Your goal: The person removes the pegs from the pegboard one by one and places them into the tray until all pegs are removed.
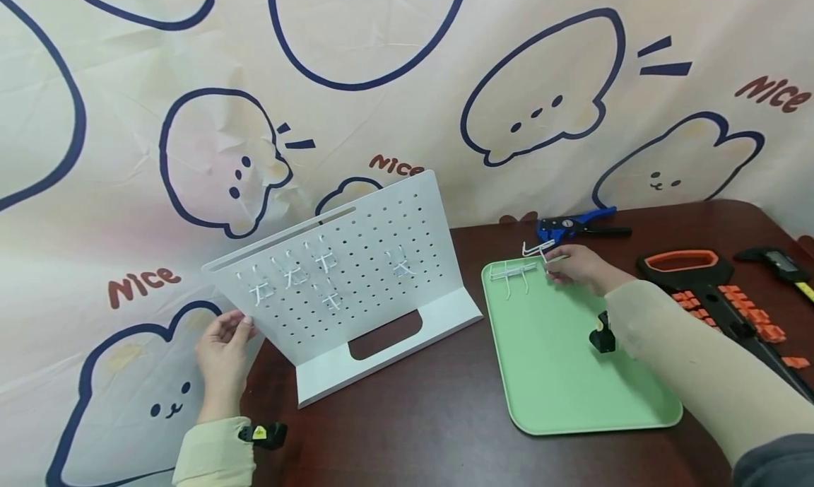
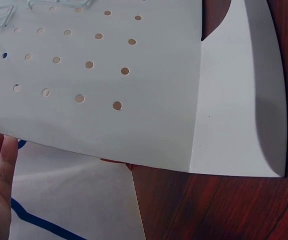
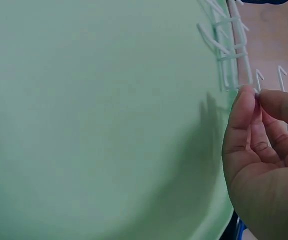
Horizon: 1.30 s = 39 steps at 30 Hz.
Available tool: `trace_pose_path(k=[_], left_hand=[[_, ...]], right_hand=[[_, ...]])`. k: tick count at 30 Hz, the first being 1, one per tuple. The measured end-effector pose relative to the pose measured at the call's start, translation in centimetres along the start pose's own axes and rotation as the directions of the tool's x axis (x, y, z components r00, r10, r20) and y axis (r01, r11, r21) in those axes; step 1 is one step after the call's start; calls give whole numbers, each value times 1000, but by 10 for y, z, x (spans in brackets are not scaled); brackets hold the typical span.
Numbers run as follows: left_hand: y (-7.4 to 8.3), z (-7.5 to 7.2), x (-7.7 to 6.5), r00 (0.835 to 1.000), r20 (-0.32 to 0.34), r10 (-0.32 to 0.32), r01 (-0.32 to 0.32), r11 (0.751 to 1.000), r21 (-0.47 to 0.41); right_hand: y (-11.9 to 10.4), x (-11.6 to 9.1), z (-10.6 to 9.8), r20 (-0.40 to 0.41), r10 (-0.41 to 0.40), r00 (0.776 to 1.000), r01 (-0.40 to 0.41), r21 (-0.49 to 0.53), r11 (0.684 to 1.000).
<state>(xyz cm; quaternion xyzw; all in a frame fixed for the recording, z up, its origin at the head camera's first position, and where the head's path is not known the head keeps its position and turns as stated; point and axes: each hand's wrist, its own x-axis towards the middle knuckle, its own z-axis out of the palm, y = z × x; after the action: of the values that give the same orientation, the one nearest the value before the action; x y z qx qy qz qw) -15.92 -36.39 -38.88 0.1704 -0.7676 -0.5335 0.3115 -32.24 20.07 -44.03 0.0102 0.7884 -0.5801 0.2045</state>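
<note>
A white pegboard stand [image 1: 356, 282] stands tilted on the dark table, with several white wire hooks [image 1: 331, 296] hung in its holes. My left hand [image 1: 224, 353] holds the board's left side edge between thumb and fingers; in the left wrist view the fingers [image 2: 2, 165] reach that edge. Over the far edge of a green tray [image 1: 572, 374], my right hand [image 1: 581, 269] pinches a white wire hook [image 1: 538, 248] between thumb and fingertips. Other white wire hooks [image 1: 511, 271] lie at the tray's far left corner, close beside that hand.
Behind the tray lies a blue and black plier-like tool [image 1: 572, 225]. To its right are a black tool with an orange-rimmed handle [image 1: 687, 264], several orange pieces [image 1: 753, 310] and a digital caliper [image 1: 779, 263]. A printed cloth [image 1: 394, 119] hangs behind the table.
</note>
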Motion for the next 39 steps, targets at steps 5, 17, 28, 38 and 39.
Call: trace_pose_path(k=[5,17,28,38,39], left_hand=[[0,0,0,1000,-1,-4,4,1000,-1],[-1,0,1,1000,10,-17,17,1000,16],[-2,0,2,1000,7,-26,26,1000,3],[-1,0,1,1000,1,-23,23,1000,-21],[-1,0,1,1000,-1,-24,24,999,-23]], right_hand=[[6,2,4,12,18,1000,-18,27,999],[10,-1,5,48,46,998,-46,0,999],[7,-7,7,57,47,997,-43,-70,997],[5,-10,10,49,23,999,-15,-155,988],[5,-11,11,46,23,999,-16,-163,986]])
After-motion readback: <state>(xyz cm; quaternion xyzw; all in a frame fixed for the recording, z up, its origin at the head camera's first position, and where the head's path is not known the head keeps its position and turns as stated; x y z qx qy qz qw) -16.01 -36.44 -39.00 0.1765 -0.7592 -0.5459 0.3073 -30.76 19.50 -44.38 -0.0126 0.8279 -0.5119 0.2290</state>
